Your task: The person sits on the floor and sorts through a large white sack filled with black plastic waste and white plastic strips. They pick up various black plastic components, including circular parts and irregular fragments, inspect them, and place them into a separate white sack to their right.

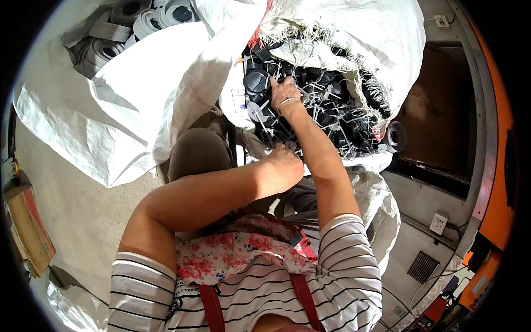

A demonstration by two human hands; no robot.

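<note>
An open white woven sack (387, 33) with frayed edges holds a heap of black plastic parts (332, 119), with many thin white strips sticking out among them. My right hand (286, 95), a bracelet on its wrist, reaches into the heap beside a round black part (255, 81). Its thumb and fingers are apart, with the tips against the parts and partly hidden. Nearer to me, my left hand (285, 165) is at the sack's near edge. The fingers there are curled together, and whatever they may hold is hidden behind the hand.
Another white sack (149, 72) at the left contains grey and white rolled strips (105, 50). A grey roll (395, 136) lies at the sack's right side. Machinery with an orange panel (495, 138) stands at the right. A wooden object (30, 229) is at far left.
</note>
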